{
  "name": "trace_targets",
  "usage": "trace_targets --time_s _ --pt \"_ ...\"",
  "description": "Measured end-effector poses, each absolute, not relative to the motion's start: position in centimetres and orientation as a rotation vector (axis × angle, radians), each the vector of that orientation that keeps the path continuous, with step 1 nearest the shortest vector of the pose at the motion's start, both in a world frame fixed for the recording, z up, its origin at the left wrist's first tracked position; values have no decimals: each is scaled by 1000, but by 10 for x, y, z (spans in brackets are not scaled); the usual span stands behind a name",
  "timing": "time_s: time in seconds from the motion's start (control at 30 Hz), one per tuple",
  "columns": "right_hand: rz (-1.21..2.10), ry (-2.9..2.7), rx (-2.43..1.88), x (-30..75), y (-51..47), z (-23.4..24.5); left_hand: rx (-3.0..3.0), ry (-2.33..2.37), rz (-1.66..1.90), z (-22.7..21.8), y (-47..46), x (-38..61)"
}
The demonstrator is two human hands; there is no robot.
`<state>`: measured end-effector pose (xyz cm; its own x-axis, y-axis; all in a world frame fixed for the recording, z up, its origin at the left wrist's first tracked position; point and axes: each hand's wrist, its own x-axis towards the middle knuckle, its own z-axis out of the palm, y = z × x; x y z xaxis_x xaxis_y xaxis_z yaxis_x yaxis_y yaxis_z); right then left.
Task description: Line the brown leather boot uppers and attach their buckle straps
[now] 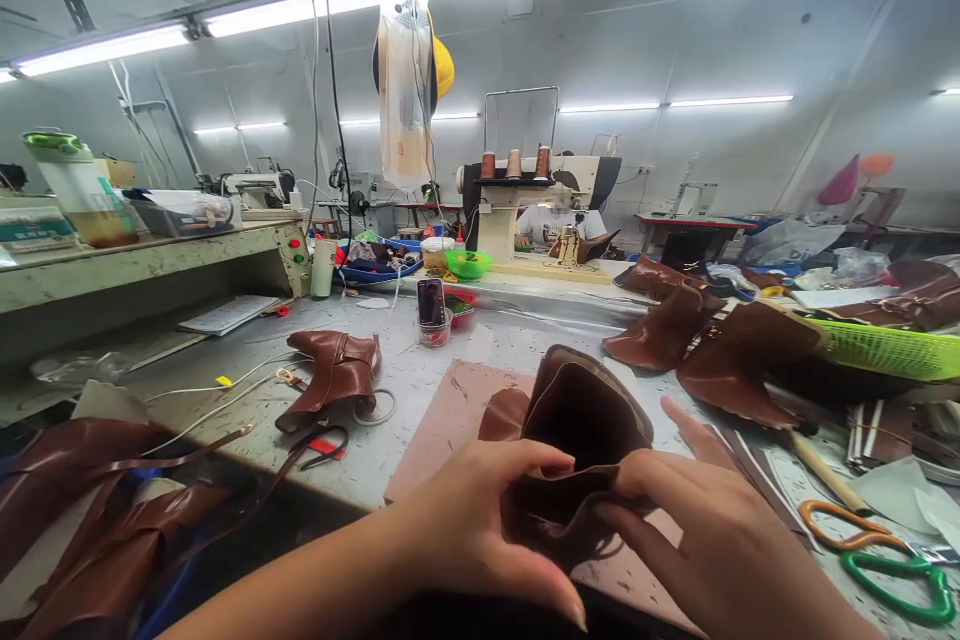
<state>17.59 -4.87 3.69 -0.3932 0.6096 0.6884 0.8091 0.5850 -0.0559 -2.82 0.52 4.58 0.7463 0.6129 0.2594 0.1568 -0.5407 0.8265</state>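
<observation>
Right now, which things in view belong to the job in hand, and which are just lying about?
In the job:
brown boot, pinched by the right hand, left hand against it
pink board beneath
probably the similar boots at right

Apparently just about:
phone
yellow cap
green-lidded bottle

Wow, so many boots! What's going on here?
Somebody is handling a brown boot with both hands. The right hand pinches the boot's edge, and the left hand is against its other side. Just beyond is a pink mat on the table. A smaller boot stands to the left, and more boots are on the right.
</observation>
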Motion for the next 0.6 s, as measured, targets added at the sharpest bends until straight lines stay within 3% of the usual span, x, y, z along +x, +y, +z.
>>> trace_targets --time_s 0.17,0.3,0.6 --pt "-347 -2125 -1080 175 -47 41 1935 861 839 44 0 -21" --pt "-232 -2221 -1106 177 -43 43 1662 829 838 41 10 -23" --pt "-314 -2185 -1230 174 -36 35 1495 738 748 38 16 -26"
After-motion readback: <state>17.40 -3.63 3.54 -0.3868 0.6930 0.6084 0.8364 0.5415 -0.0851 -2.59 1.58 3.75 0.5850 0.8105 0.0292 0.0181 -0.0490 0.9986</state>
